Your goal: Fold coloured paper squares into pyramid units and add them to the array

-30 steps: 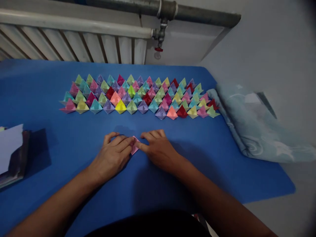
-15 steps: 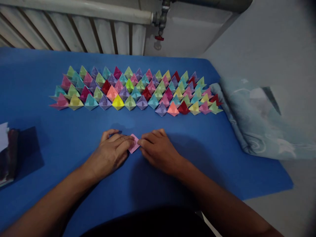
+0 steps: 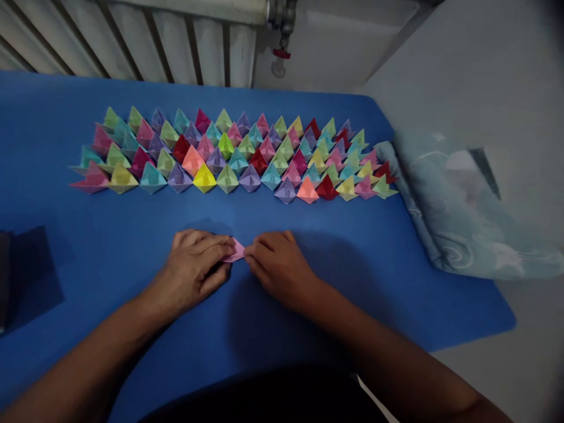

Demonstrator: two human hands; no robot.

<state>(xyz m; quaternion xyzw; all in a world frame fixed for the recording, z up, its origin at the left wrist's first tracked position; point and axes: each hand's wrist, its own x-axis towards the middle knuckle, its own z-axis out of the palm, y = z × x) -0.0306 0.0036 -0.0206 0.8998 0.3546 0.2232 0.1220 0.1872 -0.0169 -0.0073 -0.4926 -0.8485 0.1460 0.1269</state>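
A small pink piece of folded paper (image 3: 235, 251) lies between my hands on the blue tabletop (image 3: 167, 358). My left hand (image 3: 191, 261) covers its left part, with the fingers closed over it. At its right corner, my right hand (image 3: 275, 264) pinches the tip between thumb and fingers. The paper's left end is hidden beneath my left fingers. Beyond my hands stand several rows of folded paper boats (image 3: 227, 178) in many colours, set close together.
A folded light-blue patterned blanket (image 3: 476, 223) lies over the table's right side. A dark object (image 3: 3, 276) stands at the left edge, casting a shadow. Behind the table are a white radiator (image 3: 171, 41) and a pipe valve with a red handle (image 3: 281, 53).
The pink paper showed as a diamond and now shows a narrower pointed shape. My left hand has shifted slightly left. The view has moved a little, leaving less of the dark object visible.
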